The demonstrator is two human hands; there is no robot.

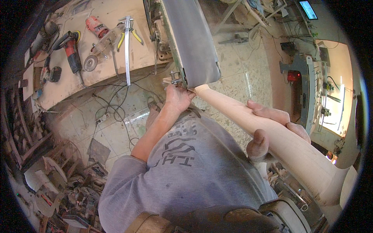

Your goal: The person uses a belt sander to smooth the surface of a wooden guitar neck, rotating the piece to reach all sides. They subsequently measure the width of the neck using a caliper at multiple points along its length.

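A long, pale piece of shaped wood [233, 110] slants from the middle of the view to the lower right, thin at its far end and flaring wide at the near end. Its thin end meets the lower end of a grey sanding belt [196, 42], whose surface looks smeared by motion. My right hand [272, 124] wraps around the thicker shaft, thumb on the near side and fingers over the far side. At the thin tip, my left hand [178, 99] is closed, its fingers partly hidden beneath the wood and the machine's edge.
On a dusty workbench [112, 62] at the left lie an angle grinder [72, 54], a red power tool [97, 26], a steel caliper [128, 50] and yellow-handled pliers [134, 35]. Black cables [112, 101] tangle on the tiled floor. Wood scraps [74, 198] pile up lower left.
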